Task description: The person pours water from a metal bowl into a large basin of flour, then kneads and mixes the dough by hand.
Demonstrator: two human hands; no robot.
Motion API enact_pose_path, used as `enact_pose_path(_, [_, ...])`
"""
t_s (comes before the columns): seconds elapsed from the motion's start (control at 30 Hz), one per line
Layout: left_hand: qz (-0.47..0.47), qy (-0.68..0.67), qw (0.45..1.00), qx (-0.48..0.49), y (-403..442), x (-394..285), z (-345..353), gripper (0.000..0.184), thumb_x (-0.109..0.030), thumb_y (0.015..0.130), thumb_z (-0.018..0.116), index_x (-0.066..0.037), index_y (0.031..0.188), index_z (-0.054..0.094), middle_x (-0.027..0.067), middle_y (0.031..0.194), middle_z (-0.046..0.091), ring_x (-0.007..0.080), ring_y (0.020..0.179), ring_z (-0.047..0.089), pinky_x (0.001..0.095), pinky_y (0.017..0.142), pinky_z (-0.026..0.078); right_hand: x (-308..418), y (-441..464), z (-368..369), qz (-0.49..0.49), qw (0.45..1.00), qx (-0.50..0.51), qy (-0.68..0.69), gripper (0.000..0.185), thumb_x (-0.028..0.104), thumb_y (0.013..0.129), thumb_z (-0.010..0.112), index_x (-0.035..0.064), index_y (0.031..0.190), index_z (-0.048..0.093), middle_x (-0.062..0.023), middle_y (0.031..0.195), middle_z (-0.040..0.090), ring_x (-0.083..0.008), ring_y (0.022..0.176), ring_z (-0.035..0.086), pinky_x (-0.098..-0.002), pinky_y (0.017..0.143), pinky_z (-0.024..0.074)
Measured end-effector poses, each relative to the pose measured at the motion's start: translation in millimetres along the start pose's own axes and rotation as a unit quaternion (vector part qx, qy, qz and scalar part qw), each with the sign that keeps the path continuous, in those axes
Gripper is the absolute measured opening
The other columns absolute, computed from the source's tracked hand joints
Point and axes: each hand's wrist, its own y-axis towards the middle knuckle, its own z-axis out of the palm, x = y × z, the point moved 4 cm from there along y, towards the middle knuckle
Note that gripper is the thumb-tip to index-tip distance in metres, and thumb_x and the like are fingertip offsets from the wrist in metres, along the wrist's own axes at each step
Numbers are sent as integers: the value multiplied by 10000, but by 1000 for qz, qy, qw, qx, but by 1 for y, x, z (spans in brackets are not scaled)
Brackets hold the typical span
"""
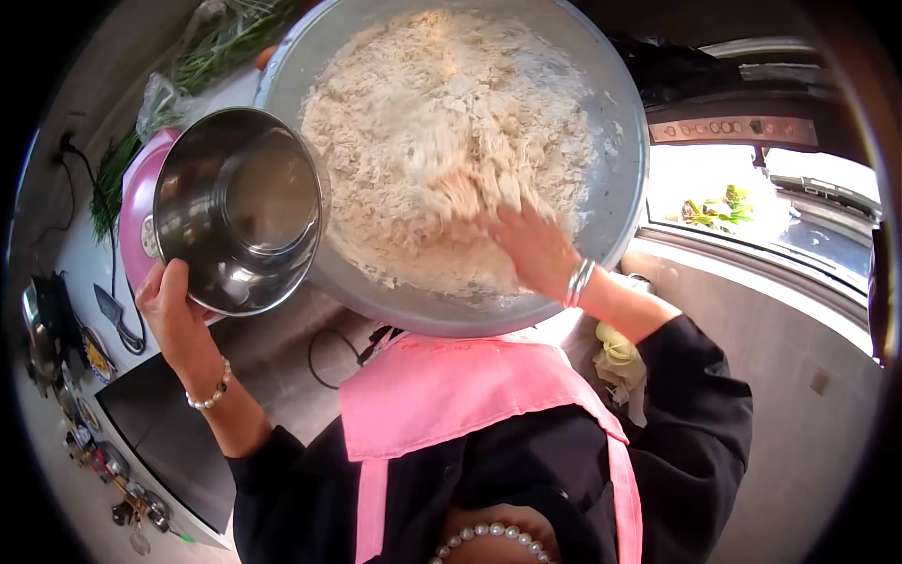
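Observation:
A wide grey basin holds a shaggy, crumbly flour mixture. My right hand, wearing silver bangles, reaches into the near right part of the mixture. Its fingers are stretched out and slightly apart, their tips blurred among the floury clumps. My left hand grips the near left rim of a shiny steel pot, thumb and fingers closed on it. The pot is tilted so that I look into it, beside the basin's left edge; a little clear liquid seems to lie at its bottom.
Behind the pot is a pink appliance. Bagged green stalks lie at the back left. Down the left counter are a black cable and several utensils. A window is on the right, and a pale green vegetable sits below the basin.

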Motion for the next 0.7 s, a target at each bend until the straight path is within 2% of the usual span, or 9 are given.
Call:
enact_pose_path(0.1, [17,-6,1000,19,0,8,-2,150,-45,794,491,63,797,595,-17,662,509,29,529,440,182,429,346,-17,23,15,-70,988,1,-141,581,-3,712,599,241,1226,480,-35,1267,466,-291,1219,397,-460,840,460])
enact_pose_path(0.17, [31,0,999,-6,-6,1,7,124,-40,792,498,41,733,571,-31,642,485,20,531,427,176,440,348,-44,68,-9,-70,986,29,-149,568,3,747,563,243,1252,463,-28,1342,412,-267,1267,355,-437,855,462])
enact_pose_path(0.23, [60,20,998,7,-11,2,6,197,-39,793,512,-22,602,469,-61,603,402,4,527,349,177,448,303,-86,92,-28,13,996,10,-83,552,-14,766,529,238,1253,457,-43,1403,342,-260,1270,360,-400,900,450])
enact_pose_path(0.3, [64,3,998,-11,-14,2,7,238,-40,792,516,-48,577,413,-71,595,357,3,524,292,193,441,246,-124,88,-51,95,990,-55,-85,603,-7,757,588,183,1300,407,-84,1342,410,-272,1206,432,-339,841,508])
enact_pose_path(0.37, [76,19,997,-19,-18,1,7,261,-41,789,519,-64,564,388,-81,588,327,2,523,246,210,439,194,-192,97,-38,83,970,-192,-126,640,29,761,602,119,1338,340,-180,1310,420,-293,1222,412,-382,806,520])
enact_pose_path(0.47, [99,67,993,-18,-27,-3,4,258,-42,783,519,-74,560,392,-92,578,308,1,520,209,229,441,140,-169,104,-35,258,966,-7,9,652,101,789,593,76,1360,282,-239,1214,479,-305,1177,458,-424,848,490])
enact_pose_path(0.53, [104,62,993,-17,-27,-4,6,260,-44,779,520,-80,557,389,-99,570,299,-3,515,204,229,440,129,-132,77,-20,158,987,-17,-40,583,93,837,498,74,1368,258,-219,1086,552,-305,1013,556,-413,811,505])
enact_pose_path(0.57, [83,38,996,-6,-26,-4,7,261,-50,779,519,-85,554,393,-101,562,298,-4,508,203,230,436,126,-118,57,-22,181,978,96,40,572,81,845,474,75,1371,250,-213,1069,559,-301,970,570,-413,790,512])
enact_pose_path(0.7, [100,62,993,-1,-24,-6,11,261,-50,776,514,-81,547,393,-98,559,306,0,500,196,230,436,121,-52,-23,-15,51,990,105,83,594,30,777,517,186,1326,354,-107,1130,518,-265,1007,532,-422,781,503])
